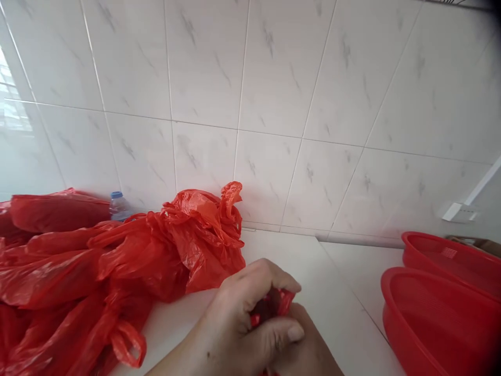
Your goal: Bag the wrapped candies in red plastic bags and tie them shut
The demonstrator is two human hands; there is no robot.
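Observation:
Low in the middle of the head view, my left hand (250,313) is curled with its fingers closed around crumpled red plastic, which looks like a plastic bag (287,301). Pressed against it from the right, my right hand (311,344) closes on the same bundle; most of its fingers are hidden behind the left hand. A scrap of red also shows beneath the hands at the bottom edge. Left of my hands lies a large heap of red plastic bags (136,256), some with knotted tops and loop handles.
Two red plastic basins (426,313) stand at the right. A bottle with a blue cap (119,206) is behind the bags. The white table (289,250) meets a tiled wall (270,172), with a socket box (460,212) at the right. A brown box edge shows behind the basins.

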